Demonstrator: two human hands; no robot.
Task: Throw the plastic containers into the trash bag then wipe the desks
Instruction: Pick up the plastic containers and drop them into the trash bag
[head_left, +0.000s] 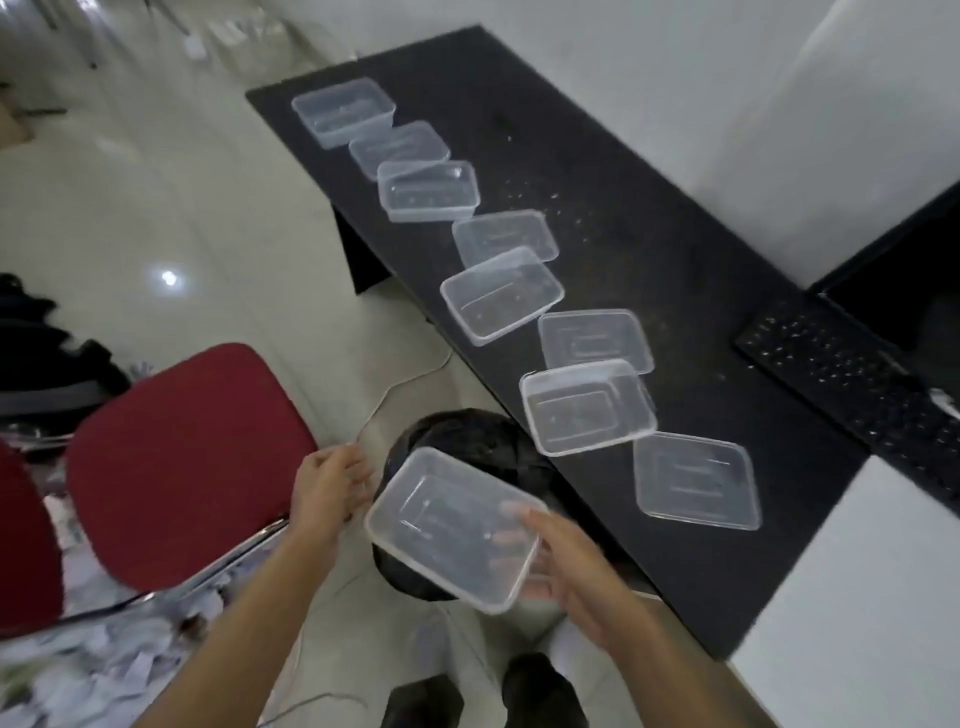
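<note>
Clear, smooth plastic containers (501, 293) lie on a matt black desk (649, 249) speckled with crumbs. Crinkled black plastic trash bag (467, 436). Red cloth chair seat (182, 462), shiny chrome metal frame (249, 545). Glossy pale floor tiles (130, 208).

Clear rectangular plastic containers (501, 293) crowd the left edge of the black desk (649, 234); its speckled right half lies open. Lower left, a red padded chair (182, 462) hems in the black trash bag (467, 431).
</note>
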